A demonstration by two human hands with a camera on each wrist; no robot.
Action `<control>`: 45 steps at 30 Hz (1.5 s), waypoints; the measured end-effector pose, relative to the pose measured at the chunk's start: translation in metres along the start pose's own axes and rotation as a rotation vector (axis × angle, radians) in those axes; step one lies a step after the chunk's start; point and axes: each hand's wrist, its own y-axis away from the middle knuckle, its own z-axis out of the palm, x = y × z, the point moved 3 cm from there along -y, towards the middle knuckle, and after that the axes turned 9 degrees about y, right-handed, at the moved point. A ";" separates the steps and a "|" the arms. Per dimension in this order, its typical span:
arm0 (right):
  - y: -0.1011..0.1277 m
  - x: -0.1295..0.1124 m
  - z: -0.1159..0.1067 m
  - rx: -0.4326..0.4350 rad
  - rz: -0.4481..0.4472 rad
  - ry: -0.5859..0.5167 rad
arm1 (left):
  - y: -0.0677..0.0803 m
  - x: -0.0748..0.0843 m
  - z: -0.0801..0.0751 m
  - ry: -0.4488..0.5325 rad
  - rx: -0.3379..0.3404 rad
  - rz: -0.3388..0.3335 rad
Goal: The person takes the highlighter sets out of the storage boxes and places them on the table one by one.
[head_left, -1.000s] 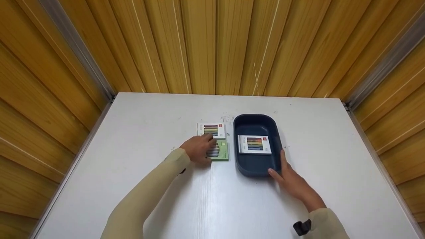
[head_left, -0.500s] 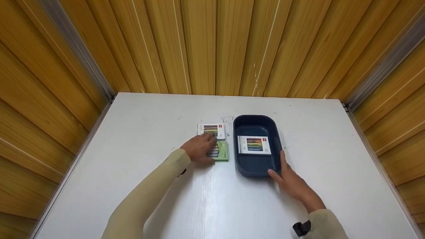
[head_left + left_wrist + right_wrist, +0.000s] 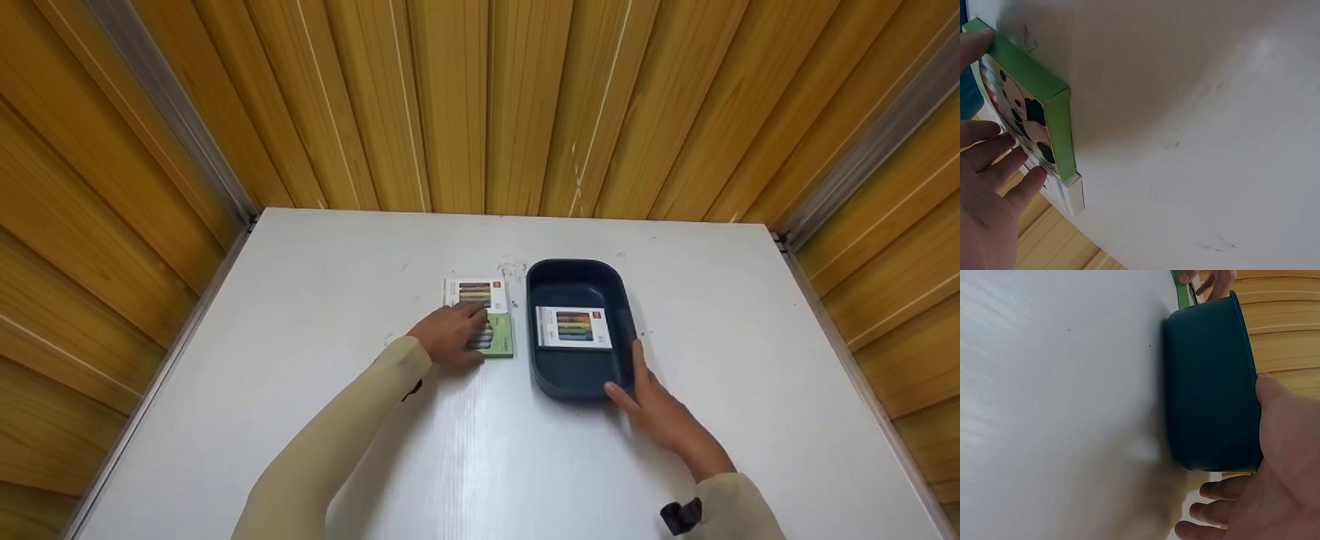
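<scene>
Left grip laid over a flat green cardboard box with a panda print, thumb hooked on one edge, fingers curled loosely against the printed face; box lying on the white table, partly under the palm. Just beyond the fingertips, touching the green box's far edge, a flat white cardboard box printed with coloured stripes.

Right grip spread and relaxed against the near right corner of a dark blue rounded plastic tray, thumb lying along the rim, fingers straight beside the outer wall. Inside the tray, ahead and left of that grip, a second white striped cardboard box lying flat on the bottom. Tray standing just to the right of the two loose boxes, between the two grips, close to but not clearly touching the green one.

Around the table, wooden slatted walls.
</scene>
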 end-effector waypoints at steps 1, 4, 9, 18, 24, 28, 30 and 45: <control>0.000 0.000 0.000 0.006 -0.006 -0.001 | 0.000 0.000 0.000 -0.002 0.007 0.006; 0.001 0.000 -0.001 0.017 -0.017 0.005 | -0.001 0.001 -0.001 -0.007 0.023 0.023; 0.001 -0.001 -0.002 0.013 -0.004 0.010 | -0.002 0.002 -0.003 -0.002 0.033 0.036; 0.001 0.000 0.000 0.014 -0.004 0.007 | -0.005 0.003 -0.002 -0.002 -0.009 0.002; 0.001 0.001 0.001 0.012 0.001 -0.001 | -0.006 0.003 -0.002 -0.006 -0.029 -0.021; 0.001 0.000 0.001 0.008 0.003 0.005 | -0.006 0.002 -0.003 -0.003 -0.044 -0.028; 0.001 0.000 0.000 0.013 -0.004 0.006 | -0.006 0.002 -0.003 -0.005 -0.051 -0.027; 0.001 -0.002 -0.002 0.017 -0.009 0.011 | -0.013 0.001 -0.007 -0.010 -0.082 -0.050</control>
